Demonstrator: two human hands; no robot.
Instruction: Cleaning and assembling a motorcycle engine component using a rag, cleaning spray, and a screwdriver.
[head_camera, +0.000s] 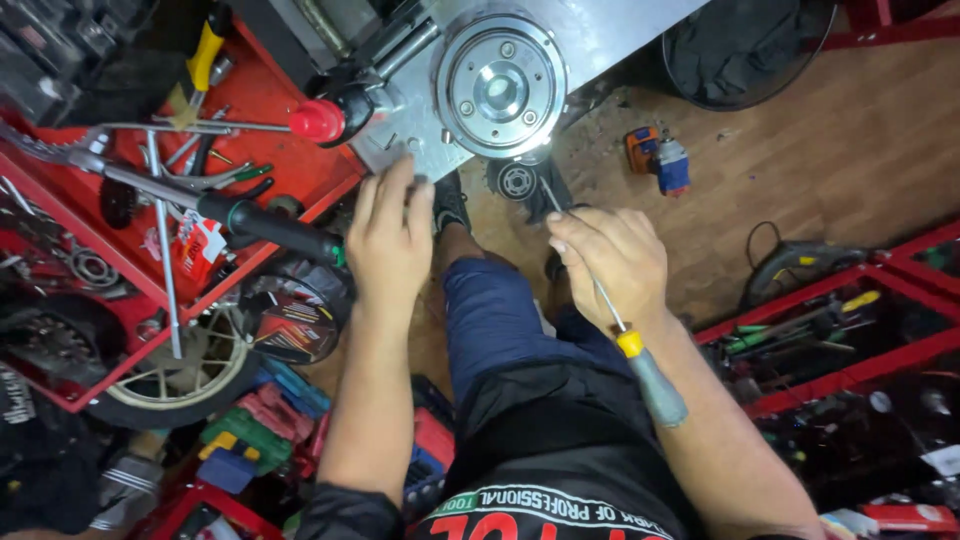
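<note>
Nearest the camera are the person's dark shirt and blue-trousered leg (495, 320), with both bare forearms reaching forward over them. The right hand (610, 262) is closed around the thin shaft of a screwdriver (625, 340), fingers curled tight; its grey handle with a yellow collar trails back along the wrist, and the tip points up toward the lower edge of a round metal clutch assembly (500, 88). The left hand (390, 240) lies flat with fingers spread slightly and holding nothing, fingertips touching the near edge of the bright metal plate (610, 30) that carries the round assembly. A small gear part (516, 181) lies on the floor just below the assembly, between the two hands.

On the left, a red tool tray (290, 140) crowds in close to the left hand, its near corner almost touching the wrist; a black-handled ratchet (200, 200) lies across it. Below it stand a spoked wheel (185, 375) and coloured boxes, leaving little room on that side. On the right, a red rack (850, 330) holds screwdrivers, well apart from the right hand.

Farther out is a brown wooden floor (800, 150), mostly open, with a small orange and blue tool (658, 158) lying on it.
</note>
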